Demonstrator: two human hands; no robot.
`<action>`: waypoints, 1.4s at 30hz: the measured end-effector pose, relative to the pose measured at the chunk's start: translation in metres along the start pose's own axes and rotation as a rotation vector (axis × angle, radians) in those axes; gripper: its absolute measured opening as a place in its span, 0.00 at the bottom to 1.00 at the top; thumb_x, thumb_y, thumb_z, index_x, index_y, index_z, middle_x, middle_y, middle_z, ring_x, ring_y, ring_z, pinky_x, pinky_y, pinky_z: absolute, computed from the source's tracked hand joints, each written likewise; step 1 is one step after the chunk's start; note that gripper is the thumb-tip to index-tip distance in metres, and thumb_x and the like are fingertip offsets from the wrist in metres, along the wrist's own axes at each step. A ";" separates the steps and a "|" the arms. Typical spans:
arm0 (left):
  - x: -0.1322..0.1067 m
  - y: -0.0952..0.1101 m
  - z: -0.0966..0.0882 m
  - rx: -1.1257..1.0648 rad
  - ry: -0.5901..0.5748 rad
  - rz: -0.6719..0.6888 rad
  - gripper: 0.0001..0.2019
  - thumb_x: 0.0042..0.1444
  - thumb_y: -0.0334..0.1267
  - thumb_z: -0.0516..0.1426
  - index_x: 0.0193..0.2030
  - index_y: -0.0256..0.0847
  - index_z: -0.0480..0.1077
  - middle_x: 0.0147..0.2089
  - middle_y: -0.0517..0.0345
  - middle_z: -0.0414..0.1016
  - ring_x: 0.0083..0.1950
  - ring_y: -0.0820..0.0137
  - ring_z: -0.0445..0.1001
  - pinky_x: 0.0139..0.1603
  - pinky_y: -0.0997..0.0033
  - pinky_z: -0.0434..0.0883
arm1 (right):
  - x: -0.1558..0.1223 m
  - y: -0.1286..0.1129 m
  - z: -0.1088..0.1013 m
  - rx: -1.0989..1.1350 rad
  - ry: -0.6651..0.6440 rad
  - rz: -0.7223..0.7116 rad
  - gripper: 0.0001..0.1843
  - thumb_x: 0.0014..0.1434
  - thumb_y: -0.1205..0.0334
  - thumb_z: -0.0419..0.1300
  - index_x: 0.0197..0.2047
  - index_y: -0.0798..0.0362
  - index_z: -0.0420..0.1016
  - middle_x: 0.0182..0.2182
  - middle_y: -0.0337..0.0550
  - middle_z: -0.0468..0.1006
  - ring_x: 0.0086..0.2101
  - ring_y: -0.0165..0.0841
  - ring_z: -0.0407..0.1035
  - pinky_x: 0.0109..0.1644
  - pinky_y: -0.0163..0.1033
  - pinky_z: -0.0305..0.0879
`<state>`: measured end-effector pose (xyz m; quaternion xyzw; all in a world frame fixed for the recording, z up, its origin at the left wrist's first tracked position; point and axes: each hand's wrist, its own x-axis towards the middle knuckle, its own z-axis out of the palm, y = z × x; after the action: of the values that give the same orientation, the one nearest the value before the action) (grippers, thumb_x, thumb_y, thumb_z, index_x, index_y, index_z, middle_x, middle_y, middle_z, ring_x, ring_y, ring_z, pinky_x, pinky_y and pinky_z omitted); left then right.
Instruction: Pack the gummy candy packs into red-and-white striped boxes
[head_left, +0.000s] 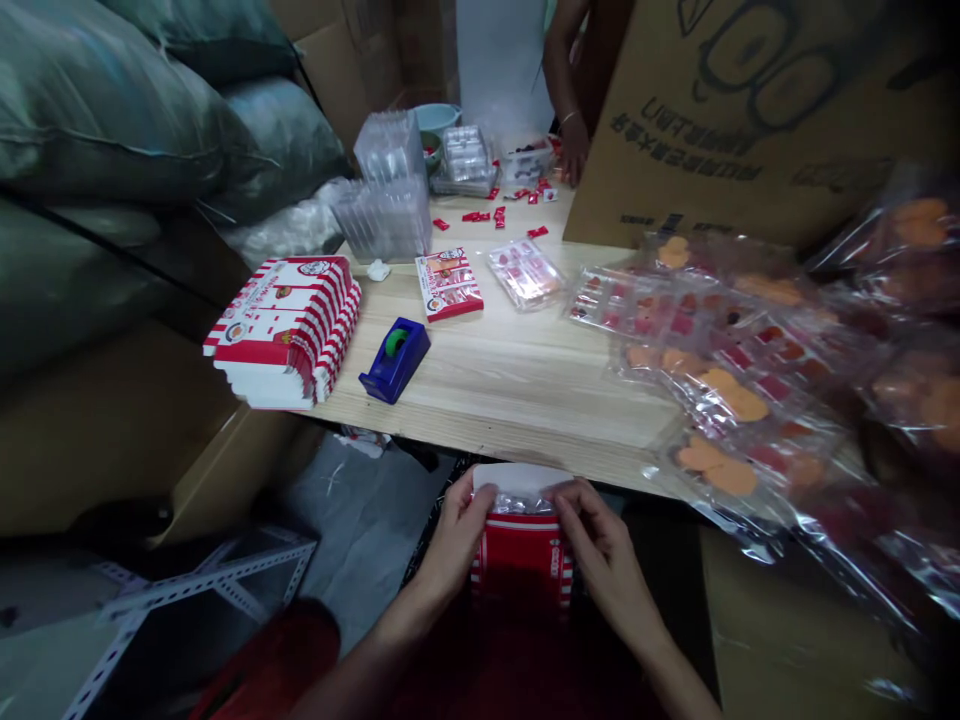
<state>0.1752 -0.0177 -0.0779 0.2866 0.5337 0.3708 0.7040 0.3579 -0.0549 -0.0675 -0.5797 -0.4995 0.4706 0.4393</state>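
Note:
Between my two hands, just off the table's front edge, is a red and white striped carton [523, 560] with its white flap raised. Clear plastic packaging [521, 503] shows in the carton's mouth. My left hand [461, 525] grips the left side, thumb near the opening. My right hand [594, 525] pinches the upper right corner, fingers bent at the flap. Nearest on the table are a blue tape dispenser [396, 362] with a green roll, a filled carton [450, 284] lying flat, and a clear pack [525, 273] with red pieces.
A stack of flat striped cartons [289, 310] stands at the left. Clear plastic trays [390, 190] are piled at the back. Bagged orange and red pieces [720, 390] cover the right side by a large cardboard box [750, 120]. Another person's hand [574, 145] is behind, near small red packets [499, 216].

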 end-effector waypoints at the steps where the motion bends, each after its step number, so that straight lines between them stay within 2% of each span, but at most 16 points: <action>1: 0.001 0.002 0.001 0.000 -0.041 -0.001 0.16 0.61 0.44 0.61 0.53 0.40 0.76 0.45 0.54 0.83 0.44 0.63 0.78 0.45 0.70 0.72 | -0.001 0.002 0.002 0.032 0.014 0.033 0.12 0.73 0.52 0.54 0.41 0.48 0.73 0.38 0.40 0.75 0.39 0.36 0.71 0.45 0.40 0.68; 4: 0.001 0.008 0.003 -0.035 -0.134 0.009 0.15 0.62 0.40 0.61 0.55 0.41 0.74 0.49 0.53 0.82 0.47 0.64 0.78 0.48 0.69 0.71 | -0.003 0.003 0.006 0.025 0.028 0.044 0.13 0.73 0.51 0.54 0.53 0.45 0.74 0.51 0.45 0.76 0.49 0.39 0.73 0.53 0.45 0.70; 6: -0.002 0.011 0.005 -0.048 -0.160 0.050 0.16 0.63 0.41 0.61 0.56 0.42 0.73 0.53 0.52 0.81 0.53 0.62 0.77 0.54 0.67 0.71 | 0.000 -0.001 0.006 -0.107 -0.024 -0.063 0.14 0.72 0.52 0.55 0.56 0.42 0.77 0.62 0.47 0.70 0.59 0.43 0.67 0.63 0.52 0.66; 8: -0.005 0.014 0.004 -0.048 -0.216 0.089 0.17 0.64 0.42 0.62 0.58 0.43 0.72 0.56 0.50 0.79 0.59 0.60 0.75 0.60 0.64 0.68 | 0.006 -0.007 0.002 -0.276 -0.117 -0.190 0.14 0.72 0.53 0.57 0.56 0.39 0.80 0.67 0.45 0.64 0.65 0.45 0.61 0.67 0.56 0.62; 10: -0.008 0.014 0.000 -0.065 -0.296 0.087 0.19 0.63 0.42 0.64 0.60 0.44 0.71 0.57 0.50 0.78 0.60 0.60 0.74 0.62 0.64 0.67 | 0.012 -0.011 -0.005 -0.406 -0.206 -0.266 0.14 0.72 0.54 0.58 0.55 0.37 0.81 0.66 0.45 0.65 0.65 0.46 0.61 0.67 0.58 0.63; 12: -0.009 0.011 -0.007 -0.146 -0.326 0.049 0.19 0.63 0.42 0.64 0.59 0.44 0.71 0.55 0.51 0.79 0.57 0.62 0.76 0.59 0.65 0.69 | 0.016 -0.013 -0.010 -0.494 -0.256 -0.304 0.14 0.72 0.55 0.57 0.56 0.37 0.81 0.65 0.46 0.67 0.65 0.46 0.63 0.66 0.59 0.65; 16: -0.007 0.003 -0.016 -0.347 -0.219 -0.025 0.13 0.64 0.43 0.63 0.51 0.40 0.73 0.46 0.52 0.81 0.47 0.65 0.79 0.50 0.68 0.71 | 0.015 -0.016 -0.011 -0.621 -0.243 -0.378 0.14 0.72 0.60 0.57 0.56 0.42 0.81 0.64 0.49 0.69 0.63 0.49 0.66 0.62 0.60 0.71; 19: -0.006 0.005 -0.012 -0.293 -0.151 -0.033 0.10 0.59 0.36 0.64 0.47 0.39 0.73 0.41 0.55 0.81 0.39 0.68 0.78 0.44 0.71 0.70 | 0.013 -0.022 -0.004 -0.668 -0.243 -0.414 0.13 0.70 0.60 0.59 0.55 0.44 0.80 0.63 0.52 0.69 0.61 0.51 0.67 0.59 0.61 0.74; 22: -0.005 0.013 0.000 -0.218 -0.102 -0.023 0.11 0.54 0.32 0.64 0.45 0.38 0.73 0.39 0.56 0.80 0.37 0.69 0.77 0.43 0.71 0.70 | 0.015 -0.028 0.003 -0.722 -0.240 -0.459 0.17 0.68 0.59 0.61 0.59 0.45 0.76 0.64 0.54 0.67 0.66 0.55 0.59 0.65 0.68 0.65; 24: -0.006 0.018 0.005 -0.209 -0.097 -0.013 0.13 0.53 0.32 0.64 0.45 0.39 0.72 0.41 0.56 0.80 0.40 0.68 0.77 0.46 0.70 0.70 | 0.017 -0.030 0.003 -0.785 -0.238 -0.514 0.19 0.68 0.59 0.61 0.62 0.44 0.74 0.66 0.52 0.67 0.69 0.56 0.54 0.69 0.74 0.55; 25: -0.006 0.019 0.006 -0.209 -0.109 -0.008 0.13 0.53 0.32 0.65 0.45 0.39 0.72 0.41 0.56 0.79 0.41 0.68 0.77 0.47 0.71 0.70 | 0.018 -0.030 0.002 -0.810 -0.252 -0.540 0.19 0.69 0.60 0.61 0.62 0.43 0.74 0.66 0.51 0.68 0.69 0.56 0.54 0.69 0.75 0.53; 29: -0.009 0.020 -0.003 -0.220 -0.266 -0.031 0.13 0.55 0.32 0.66 0.47 0.40 0.73 0.42 0.57 0.78 0.43 0.69 0.75 0.48 0.72 0.68 | 0.020 -0.029 -0.005 -0.838 -0.354 -0.579 0.20 0.70 0.61 0.59 0.63 0.39 0.73 0.66 0.47 0.70 0.67 0.52 0.58 0.67 0.72 0.59; 32: -0.012 0.016 -0.014 -0.288 -0.340 -0.044 0.13 0.58 0.31 0.64 0.49 0.41 0.73 0.46 0.54 0.78 0.47 0.68 0.75 0.51 0.71 0.68 | 0.020 -0.028 -0.006 -0.864 -0.359 -0.587 0.20 0.69 0.60 0.61 0.62 0.37 0.74 0.63 0.46 0.72 0.66 0.52 0.60 0.69 0.77 0.50; 36: -0.014 0.011 -0.018 -0.401 -0.341 -0.047 0.11 0.58 0.32 0.60 0.49 0.40 0.73 0.46 0.52 0.78 0.47 0.66 0.76 0.51 0.69 0.68 | 0.022 -0.033 0.000 -0.889 -0.324 -0.604 0.15 0.67 0.59 0.63 0.56 0.45 0.78 0.54 0.52 0.77 0.60 0.52 0.67 0.71 0.77 0.43; 40: -0.012 0.012 -0.014 -0.401 -0.276 -0.047 0.08 0.58 0.32 0.60 0.45 0.39 0.73 0.40 0.55 0.77 0.39 0.70 0.74 0.44 0.71 0.68 | 0.025 -0.043 0.000 -0.755 -0.430 -0.573 0.23 0.70 0.59 0.59 0.67 0.41 0.68 0.56 0.48 0.76 0.59 0.45 0.70 0.75 0.70 0.41; 42: -0.010 0.014 -0.013 -0.373 -0.211 -0.043 0.09 0.54 0.30 0.61 0.43 0.39 0.72 0.38 0.58 0.76 0.36 0.72 0.73 0.42 0.73 0.68 | 0.026 -0.044 0.000 -0.735 -0.440 -0.582 0.26 0.71 0.60 0.59 0.69 0.37 0.66 0.56 0.46 0.76 0.58 0.44 0.70 0.75 0.71 0.42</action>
<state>0.1575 -0.0180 -0.0645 0.1773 0.3854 0.4160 0.8043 0.3526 -0.0235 -0.0267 -0.4200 -0.8529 0.2332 0.2042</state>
